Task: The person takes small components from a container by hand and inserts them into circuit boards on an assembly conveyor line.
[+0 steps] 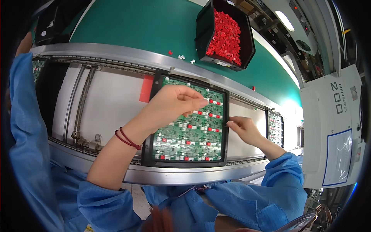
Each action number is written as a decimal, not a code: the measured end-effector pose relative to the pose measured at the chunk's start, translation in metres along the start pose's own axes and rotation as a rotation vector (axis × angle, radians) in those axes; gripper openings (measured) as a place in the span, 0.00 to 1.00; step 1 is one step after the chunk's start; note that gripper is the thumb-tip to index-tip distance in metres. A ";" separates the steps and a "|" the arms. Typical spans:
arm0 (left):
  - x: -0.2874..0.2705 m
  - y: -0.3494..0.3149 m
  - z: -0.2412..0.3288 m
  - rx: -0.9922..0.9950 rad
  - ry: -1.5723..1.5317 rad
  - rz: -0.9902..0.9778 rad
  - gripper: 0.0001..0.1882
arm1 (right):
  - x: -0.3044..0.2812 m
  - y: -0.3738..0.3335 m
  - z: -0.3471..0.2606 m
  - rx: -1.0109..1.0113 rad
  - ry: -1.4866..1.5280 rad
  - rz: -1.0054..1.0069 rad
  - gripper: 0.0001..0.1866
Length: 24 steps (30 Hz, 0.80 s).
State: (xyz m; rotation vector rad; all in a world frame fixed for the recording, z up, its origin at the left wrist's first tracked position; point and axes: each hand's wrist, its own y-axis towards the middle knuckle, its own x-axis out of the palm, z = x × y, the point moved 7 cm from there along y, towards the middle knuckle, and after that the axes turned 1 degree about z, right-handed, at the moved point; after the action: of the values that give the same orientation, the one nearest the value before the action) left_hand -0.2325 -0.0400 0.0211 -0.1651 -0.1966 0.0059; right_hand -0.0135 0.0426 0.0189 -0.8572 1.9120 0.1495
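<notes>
A green circuit board panel (185, 135) with rows of small red and white connectors lies in a black carrier frame (185, 163) on the conveyor. Above its upper half is my left hand (176, 105), its thumb and forefinger pinched together near the red connectors of an upper row. Whatever sits between those fingertips is too small or hidden to make out. My right hand (245, 129) is at the carrier's right side, fingers curled and thumb tip against the black edge.
Beyond the rail, a black bin (208, 23) full of red connectors (228, 36) stands on a green mat (135, 27). A few loose white pieces (181, 57) lie there. Another board (275, 127) sits further right. At left is another person's blue sleeve (27, 116). A white machine (332, 127) stands right.
</notes>
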 end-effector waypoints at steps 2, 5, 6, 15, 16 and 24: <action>0.031 0.004 -0.001 0.077 -0.186 -0.096 0.13 | -0.003 -0.006 0.003 -0.106 -0.002 -0.011 0.17; 0.068 0.008 -0.007 -0.007 -0.204 -0.203 0.11 | -0.001 -0.008 0.006 -0.142 0.057 -0.102 0.16; 0.075 0.009 -0.003 0.006 -0.182 -0.203 0.12 | -0.008 -0.007 0.004 -0.151 0.056 -0.094 0.16; 0.085 0.003 0.001 0.012 -0.124 -0.164 0.14 | -0.053 -0.013 -0.072 -0.568 0.269 0.019 0.14; 0.084 0.003 -0.001 0.010 -0.127 -0.168 0.14 | -0.043 -0.015 -0.078 -0.602 0.351 -0.058 0.14; 0.065 0.002 -0.008 0.125 -0.177 -0.115 0.13 | -0.026 -0.001 -0.086 -0.600 0.317 0.115 0.10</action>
State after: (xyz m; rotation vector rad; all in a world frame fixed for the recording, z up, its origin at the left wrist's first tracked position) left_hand -0.1668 -0.0382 0.0261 -0.0281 -0.3817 -0.0821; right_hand -0.0705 0.0163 0.0838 -1.2181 2.2534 0.7222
